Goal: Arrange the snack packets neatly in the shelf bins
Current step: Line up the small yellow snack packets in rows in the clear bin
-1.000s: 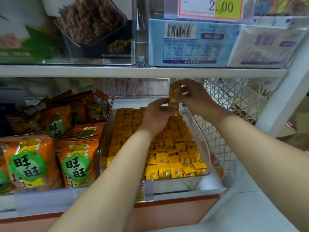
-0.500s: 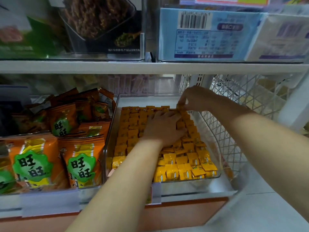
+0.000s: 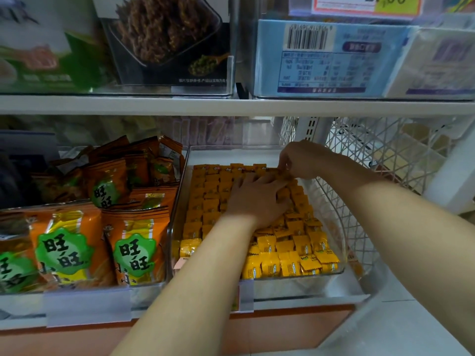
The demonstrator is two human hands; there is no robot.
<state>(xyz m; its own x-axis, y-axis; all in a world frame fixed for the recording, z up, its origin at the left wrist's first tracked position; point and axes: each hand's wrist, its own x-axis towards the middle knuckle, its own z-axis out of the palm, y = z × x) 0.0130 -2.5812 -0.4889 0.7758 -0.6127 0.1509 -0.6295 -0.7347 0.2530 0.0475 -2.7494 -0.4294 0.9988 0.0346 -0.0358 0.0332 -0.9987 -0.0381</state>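
Single wide-angle head cam, no second view to overlap, close in front of the shelving, facing forward and slightly down: clear bin centred, upper shelf spanning the far top, floor near right.

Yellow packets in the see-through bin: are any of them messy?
Yes. Packets at the front right lie tilted and overlapping, while the back rows sit straight. Orange bags at the back left are jumbled too.
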